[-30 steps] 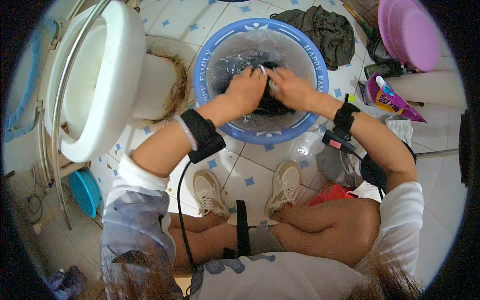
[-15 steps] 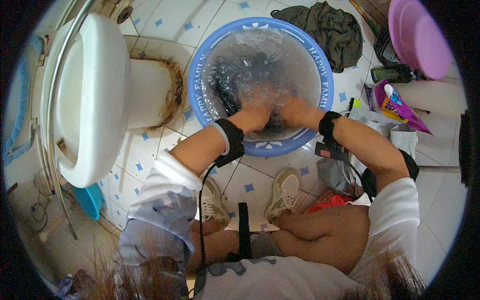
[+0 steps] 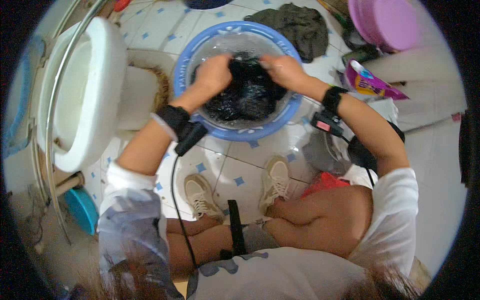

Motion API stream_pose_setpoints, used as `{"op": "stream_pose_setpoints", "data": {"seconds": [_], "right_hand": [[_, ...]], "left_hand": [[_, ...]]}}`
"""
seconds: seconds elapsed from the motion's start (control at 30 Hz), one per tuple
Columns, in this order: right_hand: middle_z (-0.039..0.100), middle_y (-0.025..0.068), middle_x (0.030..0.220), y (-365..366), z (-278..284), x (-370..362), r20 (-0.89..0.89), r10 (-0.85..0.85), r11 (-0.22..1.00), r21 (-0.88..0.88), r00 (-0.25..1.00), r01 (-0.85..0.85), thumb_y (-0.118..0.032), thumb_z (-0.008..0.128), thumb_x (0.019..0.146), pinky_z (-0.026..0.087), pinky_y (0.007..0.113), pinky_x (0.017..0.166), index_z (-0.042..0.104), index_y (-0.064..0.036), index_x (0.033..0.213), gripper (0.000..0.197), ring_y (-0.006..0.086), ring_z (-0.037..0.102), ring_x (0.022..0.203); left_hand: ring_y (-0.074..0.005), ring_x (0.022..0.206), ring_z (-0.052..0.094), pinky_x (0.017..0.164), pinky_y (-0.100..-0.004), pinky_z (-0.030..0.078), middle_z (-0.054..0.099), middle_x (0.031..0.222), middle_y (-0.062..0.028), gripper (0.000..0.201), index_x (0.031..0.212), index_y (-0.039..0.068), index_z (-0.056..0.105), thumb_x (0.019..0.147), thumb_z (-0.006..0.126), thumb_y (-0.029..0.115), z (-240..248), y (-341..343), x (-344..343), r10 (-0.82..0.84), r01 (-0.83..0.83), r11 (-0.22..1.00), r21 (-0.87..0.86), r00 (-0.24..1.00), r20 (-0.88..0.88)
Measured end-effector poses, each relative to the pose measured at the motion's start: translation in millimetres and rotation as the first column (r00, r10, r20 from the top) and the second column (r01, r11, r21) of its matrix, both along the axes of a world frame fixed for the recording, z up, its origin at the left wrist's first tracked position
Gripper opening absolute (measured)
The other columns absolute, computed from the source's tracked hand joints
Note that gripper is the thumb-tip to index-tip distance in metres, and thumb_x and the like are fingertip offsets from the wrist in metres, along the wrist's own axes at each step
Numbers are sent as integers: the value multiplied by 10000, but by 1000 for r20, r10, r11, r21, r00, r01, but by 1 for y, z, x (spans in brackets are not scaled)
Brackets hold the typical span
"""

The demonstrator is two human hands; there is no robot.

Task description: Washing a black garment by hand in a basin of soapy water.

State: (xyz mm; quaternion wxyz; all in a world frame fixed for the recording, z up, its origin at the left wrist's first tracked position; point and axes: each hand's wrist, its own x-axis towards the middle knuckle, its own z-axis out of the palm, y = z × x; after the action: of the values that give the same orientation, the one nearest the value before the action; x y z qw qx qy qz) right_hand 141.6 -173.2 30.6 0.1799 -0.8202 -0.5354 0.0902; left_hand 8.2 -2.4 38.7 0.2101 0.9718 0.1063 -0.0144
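A round blue basin (image 3: 240,133) of soapy water stands on the tiled floor before my feet. Wet black cloth (image 3: 245,95) is bunched in it, partly under the water. My left hand (image 3: 215,75) is closed on the cloth's left upper part, and my right hand (image 3: 284,72) pinches its right upper part. Both hands are above the water, with a stretch of cloth between them. Motion blurs the fingers a little. Which garment the cloth is, I cannot tell.
A white pedestal sink (image 3: 107,90) stands to the left. Dark cloth (image 3: 302,32) lies beyond the basin. At the right are a pink basin (image 3: 387,22), a purple pouch (image 3: 372,82) and a grey bag (image 3: 322,150). A teal basin (image 3: 82,210) sits at the lower left.
Both hands have come up out of the water and moved apart, lifting part of the black cloth. The whole view has shifted, so the basin appears further left and higher.
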Motion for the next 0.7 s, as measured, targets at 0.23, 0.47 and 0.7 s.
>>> {"op": "stream_pose_setpoints", "data": {"seconds": [0.23,0.47,0.7], "right_hand": [[560,77,650,27,22,-37,421,387,921,-140,820,-363,-135,461,721,452,405,507,513,-68,775,101,266,579,648],[276,147,1247,6,-20,-50,214,435,879,-312,875,-361,-175,495,709,323,548,813,399,-117,1152,457,345,396,1038],[228,158,1291,10,-47,-46,56,519,726,-555,853,-405,-198,519,697,298,609,789,343,-110,1214,553,405,258,1143]], "left_hand": [[-329,815,535,693,-415,436,540,920,-176,316,974,68,493,659,516,73,57,-18,6,5,3,992,124,998,-67],[-353,1128,299,868,-408,355,256,1264,-178,515,1186,49,324,699,491,65,-31,-19,-22,-281,300,853,427,954,-108],[-411,1183,178,937,-476,236,201,1305,-161,557,1221,-1,268,709,473,82,-72,-41,-13,-210,318,895,313,918,-335]]}}
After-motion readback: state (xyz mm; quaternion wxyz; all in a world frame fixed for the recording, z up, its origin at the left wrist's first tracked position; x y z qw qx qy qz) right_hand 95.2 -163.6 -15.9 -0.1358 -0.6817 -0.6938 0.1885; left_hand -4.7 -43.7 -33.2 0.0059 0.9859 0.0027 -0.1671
